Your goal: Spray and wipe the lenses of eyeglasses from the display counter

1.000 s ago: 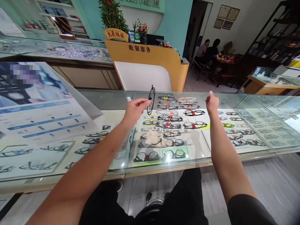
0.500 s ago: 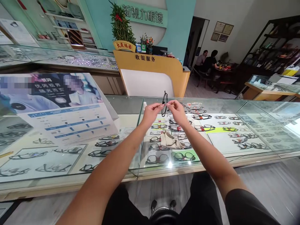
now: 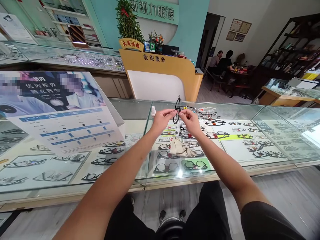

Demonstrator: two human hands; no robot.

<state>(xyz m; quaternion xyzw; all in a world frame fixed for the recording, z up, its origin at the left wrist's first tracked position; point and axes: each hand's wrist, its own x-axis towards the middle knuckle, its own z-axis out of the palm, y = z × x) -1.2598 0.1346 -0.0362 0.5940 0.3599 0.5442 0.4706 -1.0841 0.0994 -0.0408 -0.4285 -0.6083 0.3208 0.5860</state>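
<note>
My left hand (image 3: pixel 162 119) and right hand (image 3: pixel 190 120) each pinch the black glasses (image 3: pixel 177 110) above the glass tabletop (image 3: pixel 130 108). Turning them next, I judge, needs a light grip.

Thing: black-framed glasses (image 3: pixel 177 109)
Look: thin dark rims, lenses clear
Pose: upright, turned nearly edge-on, top toward 12 o'clock
Place: held in the air, pinched at 8 o'clock by the left hand (image 3: pixel 162 120) and at 4 o'clock by the right hand (image 3: pixel 190 120)

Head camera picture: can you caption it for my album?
Left hand and right hand hold black glasses over a glass counter.
</note>
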